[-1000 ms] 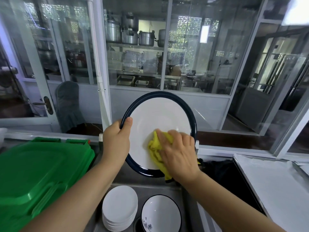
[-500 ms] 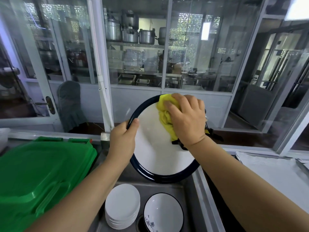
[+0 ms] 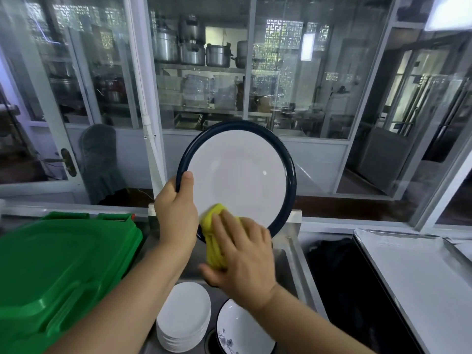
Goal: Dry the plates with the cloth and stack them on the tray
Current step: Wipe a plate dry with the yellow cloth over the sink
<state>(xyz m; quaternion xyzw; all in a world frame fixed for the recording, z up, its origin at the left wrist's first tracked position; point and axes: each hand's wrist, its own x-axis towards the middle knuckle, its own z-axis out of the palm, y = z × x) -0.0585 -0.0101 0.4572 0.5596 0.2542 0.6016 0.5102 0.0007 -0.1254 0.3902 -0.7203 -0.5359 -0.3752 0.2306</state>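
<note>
- The left hand gripped the left rim of a dark-rimmed white plate, thumb hooked over the front edge and the other fingers hidden behind it.
- The plate was held nearly upright in the air above the sink, its white face turned toward the camera.
- The right hand pressed a bunched yellow cloth against the plate's lower left edge, fingers laid fairly flat over the cloth and the thumb curled under its lower end.
- The two hands sat just beside each other, the cloth between them.
- Down in the sink, a stack of plain white plates stood at the left, and a dark-rimmed bowl with a blue flower motif lay just beside it on the right.
- A metal tray lined in white lay at the right end of the tabletop, with no plate showing on its visible part.
- A green plastic lid covered the left end of the tabletop.
- Behind glass panels, metal pots stood on a shelf.
</note>
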